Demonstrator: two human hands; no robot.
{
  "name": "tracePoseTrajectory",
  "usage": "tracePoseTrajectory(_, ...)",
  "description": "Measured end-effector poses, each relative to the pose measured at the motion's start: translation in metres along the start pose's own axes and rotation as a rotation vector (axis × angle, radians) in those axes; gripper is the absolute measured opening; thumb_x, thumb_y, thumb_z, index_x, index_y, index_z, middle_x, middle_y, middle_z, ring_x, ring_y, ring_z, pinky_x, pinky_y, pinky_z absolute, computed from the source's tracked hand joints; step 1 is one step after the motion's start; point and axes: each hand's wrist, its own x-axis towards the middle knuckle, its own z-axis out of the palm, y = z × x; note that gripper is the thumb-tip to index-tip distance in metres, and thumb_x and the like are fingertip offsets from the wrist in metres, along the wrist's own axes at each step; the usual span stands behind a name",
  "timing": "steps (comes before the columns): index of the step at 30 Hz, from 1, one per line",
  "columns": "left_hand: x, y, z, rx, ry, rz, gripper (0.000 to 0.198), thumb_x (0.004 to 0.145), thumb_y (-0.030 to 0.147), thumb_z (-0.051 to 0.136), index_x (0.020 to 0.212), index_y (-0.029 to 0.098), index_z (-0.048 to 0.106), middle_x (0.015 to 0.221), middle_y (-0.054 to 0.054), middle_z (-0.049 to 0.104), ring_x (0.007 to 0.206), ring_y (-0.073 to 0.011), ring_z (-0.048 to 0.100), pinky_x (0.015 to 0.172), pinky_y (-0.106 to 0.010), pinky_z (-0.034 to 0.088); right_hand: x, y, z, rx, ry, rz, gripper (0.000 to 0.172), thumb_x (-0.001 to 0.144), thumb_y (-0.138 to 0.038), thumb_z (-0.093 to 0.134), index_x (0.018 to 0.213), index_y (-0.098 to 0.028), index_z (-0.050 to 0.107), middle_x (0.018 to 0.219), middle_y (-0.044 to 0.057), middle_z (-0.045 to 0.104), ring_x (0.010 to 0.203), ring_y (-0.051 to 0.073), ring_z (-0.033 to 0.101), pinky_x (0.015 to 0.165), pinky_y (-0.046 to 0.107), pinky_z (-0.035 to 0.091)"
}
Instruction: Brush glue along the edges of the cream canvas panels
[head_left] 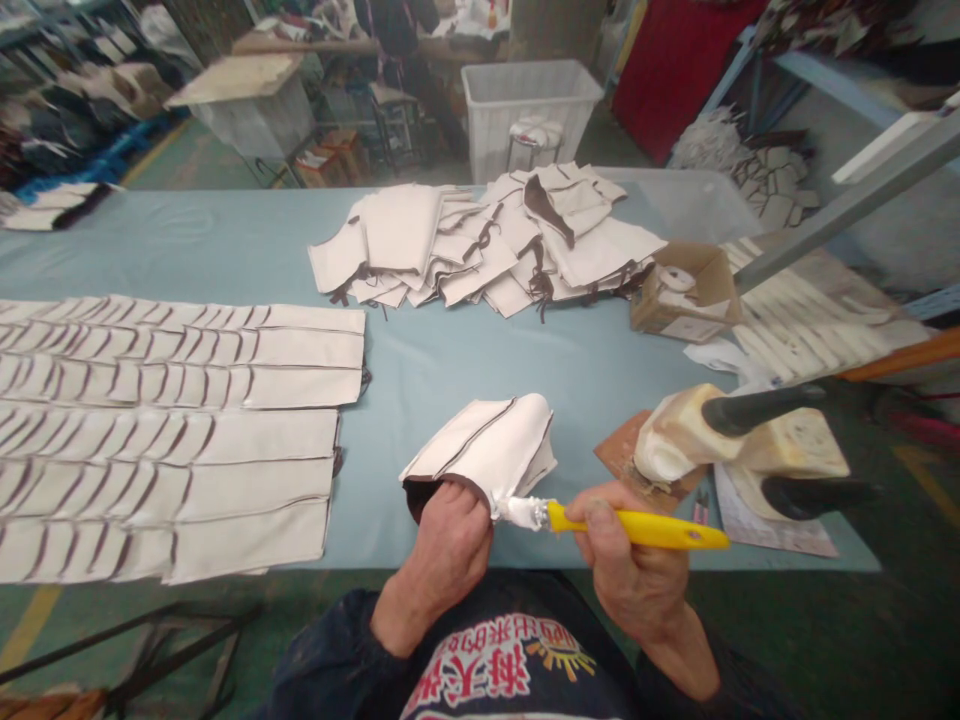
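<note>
My left hand point(454, 535) grips the near rim of a white tube-shaped piece point(495, 435) with dark edging, its fingers partly hidden inside the dark opening. The piece lies on its side on the table, opening towards me. My right hand point(626, 560) is closed round the yellow handle of a brush point(660, 530). White paste coats the brush's bristles, which point left and meet the piece's rim beside my left hand.
Overlapping rows of similar white pieces point(255, 490) cover the table's left. A loose heap point(480, 250) lies at the back, beside a cardboard box point(682, 290). Right of my hand stand smeared cream containers point(682, 430) with black handles and small pink-handled snips point(701, 507). A person point(405, 50) is beyond.
</note>
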Motion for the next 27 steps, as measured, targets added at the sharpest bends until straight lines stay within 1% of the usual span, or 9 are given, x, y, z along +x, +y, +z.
tracePoseTrajectory(2, 0.001, 0.0, 0.001, -0.005, 0.005, 0.003, 0.028, 0.095, 0.009, 0.041, 0.092, 0.018, 0.067, 0.094, -0.014, 0.069, 0.091, -0.0291, 0.061, 0.08, -0.044, 0.053, 0.001, 0.001, 0.002, 0.006, 0.04, 0.015, 0.029, 0.104, -0.031, 0.051, 0.083, -0.022, 0.068, 0.053, -0.004, 0.055, 0.04, 0.012, 0.049, 0.04, 0.023, 0.039)
tracePoseTrajectory(7, 0.0, -0.002, 0.002, -0.054, 0.008, 0.01, 0.029, 0.095, 0.01, 0.04, 0.095, 0.019, 0.067, 0.098, -0.014, 0.069, 0.096, -0.0293, 0.061, 0.083, -0.044, 0.053, 0.003, -0.008, 0.007, -0.011, -0.087, -0.047, 0.029, 0.103, -0.029, 0.05, 0.08, -0.023, 0.067, 0.047, -0.007, 0.046, 0.036, 0.011, 0.043, 0.038, 0.023, 0.036)
tracePoseTrajectory(11, 0.0, -0.003, 0.0, -0.015, -0.011, 0.0, 0.027, 0.095, 0.011, 0.041, 0.09, 0.019, 0.066, 0.094, -0.014, 0.068, 0.09, -0.0292, 0.06, 0.08, -0.044, 0.053, -0.004, 0.0, 0.008, 0.053, 0.05, 0.088, 0.033, 0.104, -0.038, 0.05, 0.081, -0.022, 0.067, 0.049, -0.005, 0.048, 0.041, 0.013, 0.048, 0.04, 0.024, 0.039)
tracePoseTrajectory(16, 0.0, -0.004, -0.002, -0.107, -0.046, -0.014, 0.028, 0.094, 0.01, 0.04, 0.094, 0.018, 0.067, 0.105, -0.016, 0.068, 0.103, -0.031, 0.061, 0.089, -0.048, 0.055, -0.007, 0.001, 0.009, 0.221, -0.039, 0.193, 0.035, 0.104, -0.042, 0.053, 0.078, -0.021, 0.064, 0.047, -0.007, 0.045, 0.038, 0.011, 0.043, 0.037, 0.021, 0.034)
tracePoseTrajectory(18, 0.001, -0.004, -0.005, -0.148, -0.081, -0.033, 0.027, 0.095, 0.011, 0.041, 0.096, 0.018, 0.067, 0.109, -0.016, 0.066, 0.108, -0.0318, 0.06, 0.093, -0.05, 0.055, 0.0, 0.0, 0.007, 0.256, 0.059, 0.183, 0.035, 0.105, -0.041, 0.053, 0.078, -0.021, 0.063, 0.045, -0.008, 0.043, 0.036, 0.01, 0.041, 0.037, 0.021, 0.035)
tracePoseTrajectory(21, 0.001, -0.001, -0.009, -0.241, -0.108, -0.069, 0.028, 0.094, 0.011, 0.043, 0.108, 0.018, 0.067, 0.122, -0.018, 0.063, 0.119, -0.0322, 0.058, 0.101, -0.051, 0.053, 0.017, 0.009, 0.004, 0.203, 0.238, 0.067, 0.031, 0.104, -0.04, 0.056, 0.081, -0.021, 0.065, 0.049, -0.007, 0.049, 0.04, 0.01, 0.045, 0.041, 0.021, 0.039)
tracePoseTrajectory(23, 0.002, -0.001, -0.007, -0.364, -0.117, -0.112, 0.028, 0.095, 0.012, 0.043, 0.11, 0.018, 0.066, 0.128, -0.018, 0.062, 0.123, -0.0306, 0.057, 0.105, -0.05, 0.051, 0.028, 0.023, 0.009, 0.143, 0.268, -0.006, 0.027, 0.104, -0.04, 0.056, 0.086, -0.021, 0.066, 0.057, -0.005, 0.057, 0.048, 0.012, 0.053, 0.049, 0.023, 0.046)
tracePoseTrajectory(25, 0.001, -0.003, 0.001, -0.544, -0.123, -0.211, 0.024, 0.097, 0.016, 0.044, 0.104, 0.018, 0.067, 0.124, -0.016, 0.065, 0.118, -0.028, 0.059, 0.106, -0.046, 0.049, 0.034, 0.04, 0.02, 0.114, 0.229, -0.018, 0.025, 0.105, -0.04, 0.054, 0.093, -0.021, 0.066, 0.067, -0.003, 0.064, 0.059, 0.014, 0.061, 0.06, 0.027, 0.052)
tracePoseTrajectory(27, -0.002, -0.008, 0.015, -0.783, -0.092, -0.444, 0.018, 0.095, 0.022, 0.05, 0.096, 0.018, 0.068, 0.111, -0.011, 0.07, 0.106, -0.0259, 0.062, 0.102, -0.043, 0.05, 0.036, 0.055, 0.035, 0.126, 0.191, 0.029, 0.029, 0.105, -0.044, 0.052, 0.096, -0.021, 0.066, 0.072, -0.001, 0.066, 0.066, 0.016, 0.064, 0.067, 0.03, 0.055)
